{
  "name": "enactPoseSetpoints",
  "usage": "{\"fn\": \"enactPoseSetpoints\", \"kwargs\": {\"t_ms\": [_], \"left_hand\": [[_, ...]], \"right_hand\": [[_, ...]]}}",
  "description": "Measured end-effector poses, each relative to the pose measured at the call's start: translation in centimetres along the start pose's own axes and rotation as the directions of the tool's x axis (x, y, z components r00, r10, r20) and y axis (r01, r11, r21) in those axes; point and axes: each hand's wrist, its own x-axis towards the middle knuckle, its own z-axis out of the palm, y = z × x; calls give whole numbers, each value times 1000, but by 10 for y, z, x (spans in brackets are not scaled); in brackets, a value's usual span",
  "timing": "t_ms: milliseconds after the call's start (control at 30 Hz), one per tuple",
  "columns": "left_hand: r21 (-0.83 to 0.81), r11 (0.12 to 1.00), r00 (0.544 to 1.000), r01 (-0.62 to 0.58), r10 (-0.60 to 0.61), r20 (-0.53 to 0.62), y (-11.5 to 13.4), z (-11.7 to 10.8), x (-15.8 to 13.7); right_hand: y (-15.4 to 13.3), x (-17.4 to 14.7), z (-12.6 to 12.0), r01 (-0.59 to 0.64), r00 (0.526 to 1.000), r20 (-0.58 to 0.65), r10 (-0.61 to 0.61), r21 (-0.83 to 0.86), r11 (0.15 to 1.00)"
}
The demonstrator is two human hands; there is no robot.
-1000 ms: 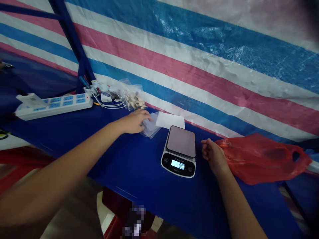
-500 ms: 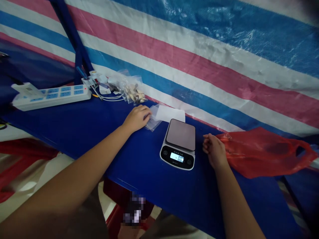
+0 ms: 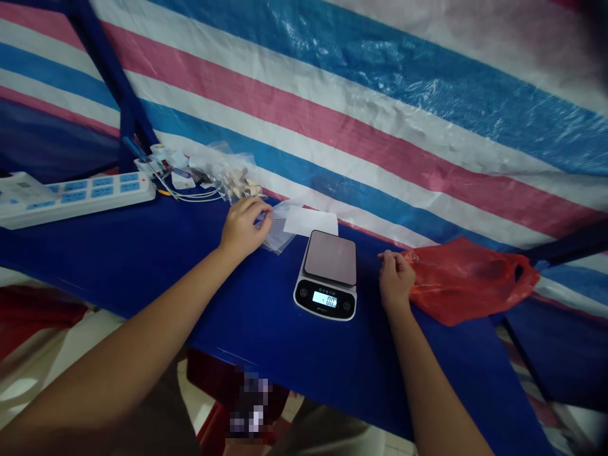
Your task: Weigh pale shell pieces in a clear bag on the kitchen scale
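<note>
Touching clear bags, apparently, with left hand

"0.0" on the scale display

- Back is covered by striped sheet in 3 colours, blue/white/pink; light is reflected on it.
- Blue frame seen at left.
- Blue table set along sheet.
- Red furniture glimpsed lower left.
- Pale floor partly shown.

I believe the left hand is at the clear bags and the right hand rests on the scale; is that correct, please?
Not quite: the head view shows the right hand beside the scale; the left hand is at the clear bags.
</note>
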Motion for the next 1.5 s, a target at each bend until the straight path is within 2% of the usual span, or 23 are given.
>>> {"fn": "enactPoseSetpoints", "kwargs": {"t_ms": [67, 100, 133, 200, 267, 300, 400, 600, 733, 833, 900, 967, 1067, 1167, 1233, 1300, 1400, 1500], "left_hand": [[-8, 998, 998, -67, 67, -9, 29, 3, 12], [-7, 994, 994, -110, 109, -7, 46, 7, 18], [1, 988, 988, -155, 155, -7, 63, 13, 23], [19, 966, 966, -258, 257, 30, 95, 28, 29], [11, 949, 947, -315, 314, 67, 118, 43, 28], [-5, 946, 944, -323, 323, 74, 125, 50, 25], [-77, 941, 941, -329, 334, 57, 133, 59, 12], [-185, 920, 932, -346, 359, 42, 133, 53, -1], [-181, 899, 911, -399, 411, 33, 140, 50, -2], [-226, 870, 890, -438, 454, 22, 144, 48, -4], [-307, 812, 848, -496, 529, 30, 145, 43, -2], [-381, 756, 799, -532, 598, 69, 144, 35, 2], [-418, 754, 766, -507, 616, 181, 140, 24, 8], [-445, 779, 766, -442, 586, 265, 139, 21, 9], [-478, 790, 768, -383, 561, 310, 139, 23, 6], [-499, 799, 772, -335, 537, 340, 140, 25, 3], [-495, 813, 786, -307, 510, 350, 141, 28, 0], [-461, 834, 805, -304, 483, 344, 143, 28, 0]], "right_hand": [[-13, -9, -2, 157, 985, -62, -162, -81, 984], [-21, -14, -3, 241, 968, -49, -247, -105, 965], [-30, -21, -2, 334, 942, 3, -336, -121, 935], [-45, -34, 0, 512, 855, 181, -486, -143, 847], [-55, -43, 4, 617, 768, 327, -551, -148, 773], [-56, -46, 6, 644, 741, 372, -559, -157, 749], [-53, -46, 10, 673, 723, 409, -556, -239, 700], [-44, -40, 9, 659, 751, 345, -563, -330, 676], [-44, -41, 11, 582, 810, 306, -500, -326, 745], [-44, -41, 12, 430, 886, 264, -382, -157, 889], [-44, -39, 11, 306, 926, 234, -295, -11, 952], [-44, -37, 8, 190, 951, 232, -204, 83, 978], [-44, -33, 2, 32, 934, 347, -88, 163, 986], [-45, -32, -3, -33, 861, 502, -83, 217, 976], [-45, -32, -4, -26, 822, 559, -108, 227, 974], [-46, -33, -4, 4, 806, 578, -130, 215, 977], [-45, -36, -2, 56, 805, 574, -150, 177, 983], [-44, -38, 3, 117, 823, 541, -175, 140, 983]]}}
